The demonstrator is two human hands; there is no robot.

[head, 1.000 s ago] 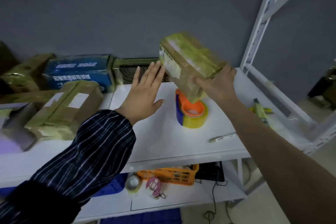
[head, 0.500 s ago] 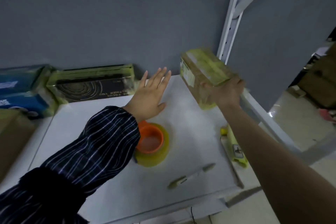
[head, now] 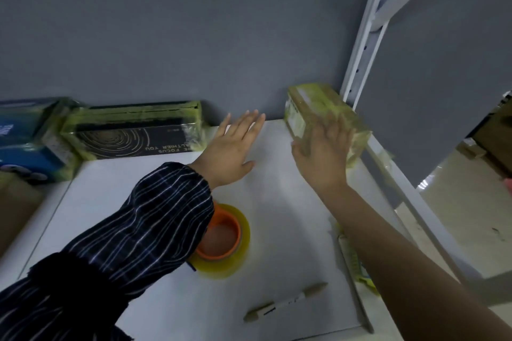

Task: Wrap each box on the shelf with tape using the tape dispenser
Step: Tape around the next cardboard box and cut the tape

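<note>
**A:** While both hands are up over the shelf [head: 291, 216], where does the taped box [head: 310, 108] sit?

**B:** At the shelf's back right corner, against the grey wall and just beside the white upright post [head: 363, 44]. Yellowish tape covers it all round.

**A:** And the right hand [head: 324, 155]?

**B:** Flat, with the fingers straight and slightly spread over the box's near face. It curls round nothing. Blur hides whether the palm presses on the box or sits just off it.

**A:** The left hand [head: 232, 149]?

**B:** Flat too, palm down, fingers straight and close together. It is near the back edge, between the taped box and the black box [head: 133, 133]. It holds nothing, and I cannot tell whether it touches the surface. A dark striped sleeve [head: 138, 230] covers that arm.

**A:** Where is the tape dispenser [head: 227, 241]?

**B:** It stands on the shelf towards the front edge, an orange core inside a yellow roll. The sleeve partly hides it. Neither hand is on it.

**A:** Anything else up there?

**B:** The black box lies along the back edge, with yellowish tape round its top and ends. A blue box [head: 25, 141] is just beside it on the left, and a brown box [head: 13, 207] shows at the left edge. A white marker [head: 285, 302] lies near the front edge. A yellow-green tool [head: 354, 260] lies along the right edge, half hidden by the right forearm.
</note>
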